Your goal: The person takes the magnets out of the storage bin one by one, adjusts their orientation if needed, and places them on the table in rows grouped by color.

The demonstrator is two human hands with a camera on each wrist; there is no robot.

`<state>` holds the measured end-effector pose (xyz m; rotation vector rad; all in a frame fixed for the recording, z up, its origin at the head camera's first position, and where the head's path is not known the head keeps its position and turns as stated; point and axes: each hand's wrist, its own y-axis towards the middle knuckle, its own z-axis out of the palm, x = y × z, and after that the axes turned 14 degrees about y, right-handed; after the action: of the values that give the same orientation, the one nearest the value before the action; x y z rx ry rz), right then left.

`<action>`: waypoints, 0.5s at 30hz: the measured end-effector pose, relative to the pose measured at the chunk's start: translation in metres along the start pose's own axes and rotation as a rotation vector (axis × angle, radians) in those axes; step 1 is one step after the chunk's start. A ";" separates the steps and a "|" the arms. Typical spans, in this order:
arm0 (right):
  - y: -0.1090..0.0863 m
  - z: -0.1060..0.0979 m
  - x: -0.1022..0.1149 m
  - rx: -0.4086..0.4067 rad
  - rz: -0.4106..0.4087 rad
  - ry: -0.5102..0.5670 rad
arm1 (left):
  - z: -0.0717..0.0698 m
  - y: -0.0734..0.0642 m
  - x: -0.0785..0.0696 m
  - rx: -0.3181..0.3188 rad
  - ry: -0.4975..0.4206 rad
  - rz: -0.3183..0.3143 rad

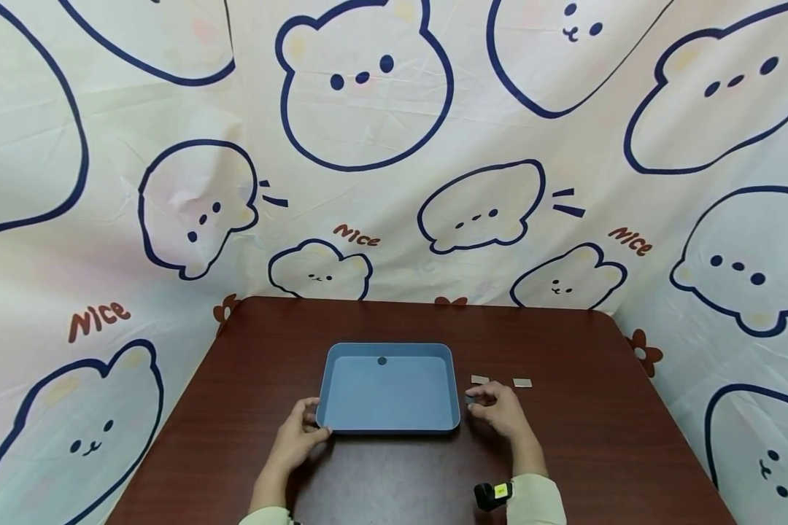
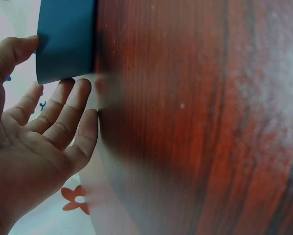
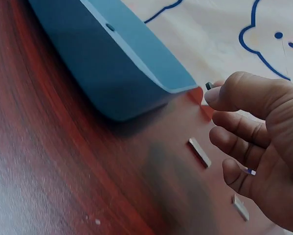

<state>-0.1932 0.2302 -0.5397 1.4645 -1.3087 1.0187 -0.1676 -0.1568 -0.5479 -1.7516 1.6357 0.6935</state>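
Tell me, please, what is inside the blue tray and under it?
Inside the blue tray, one small dark round piece shows near its far side. Beneath is the brown table, but the covered part cannot be seen.

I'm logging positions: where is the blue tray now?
At the head view's lower centre, the blue tray is on the brown table, left hand at its near left corner, right hand just off its right side.
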 end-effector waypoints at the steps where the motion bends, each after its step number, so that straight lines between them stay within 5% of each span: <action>1: -0.001 -0.001 -0.002 -0.007 0.009 -0.006 | 0.000 0.000 0.000 0.003 -0.001 -0.002; 15: -0.010 -0.014 -0.026 -0.023 0.103 -0.062 | 0.000 -0.002 0.000 0.007 -0.014 0.006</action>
<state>-0.1860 0.2503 -0.5620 1.4337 -1.4486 1.0281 -0.1661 -0.1567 -0.5474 -1.7340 1.6325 0.7011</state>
